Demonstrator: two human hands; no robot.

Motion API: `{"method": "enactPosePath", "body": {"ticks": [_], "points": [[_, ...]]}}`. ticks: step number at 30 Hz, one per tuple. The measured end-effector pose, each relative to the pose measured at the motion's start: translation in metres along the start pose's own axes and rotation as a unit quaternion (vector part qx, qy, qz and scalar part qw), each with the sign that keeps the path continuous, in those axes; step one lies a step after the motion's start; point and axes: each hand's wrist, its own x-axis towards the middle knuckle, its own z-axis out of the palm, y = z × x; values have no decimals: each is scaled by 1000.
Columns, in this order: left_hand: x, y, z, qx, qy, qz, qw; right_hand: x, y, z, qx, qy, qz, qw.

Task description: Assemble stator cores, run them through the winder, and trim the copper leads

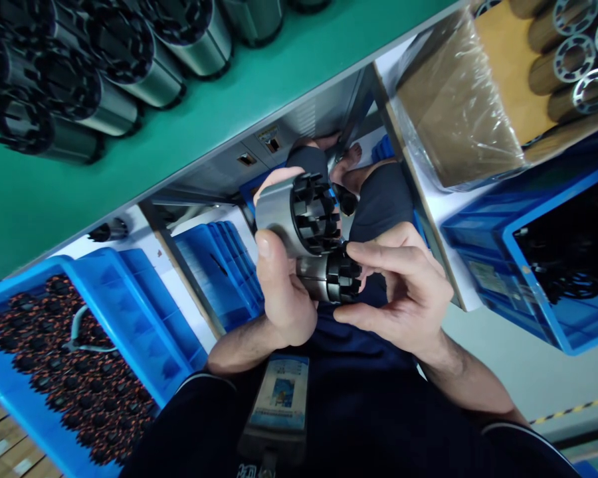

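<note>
My left hand (284, 292) is wrapped round a large silver metal cylinder (278, 211), its black slotted end facing right. Just below the cylinder, touching or nearly touching it, is a smaller silver cylinder (313, 275) with a black toothed end. My right hand (408, 285) has its thumb and a finger on either side of that black end, pinching it. The left palm partly hides the smaller cylinder's rear.
Several silver cylinders with black ends (197, 40) lie on the green tabletop (179, 126). A blue crate (124, 318) at left holds black-and-orange parts and pliers (77, 332). Another blue crate (543, 279) and a plastic-wrapped box (458, 106) are at right.
</note>
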Motion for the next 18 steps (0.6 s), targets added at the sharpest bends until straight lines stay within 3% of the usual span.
{"method": "enactPosePath", "body": {"ticks": [4, 8, 11, 14, 18], "points": [[-2, 0, -6, 41, -23, 18, 999, -3, 4, -1, -14, 0, -24, 1000], [-6, -5, -11, -8, -48, 51, 998, -7, 5, 0, -10, -19, -18, 1000], [-5, -9, -11, -35, -21, 60, 997, -12, 5, 7, -51, -25, -22, 998], [-2, -11, -14, -21, 20, -10, 1000, -14, 11, 18, -133, -12, -32, 991], [-12, -2, -28, -42, -1, -126, 991, -8, 26, 18, -152, 38, -108, 982]]}}
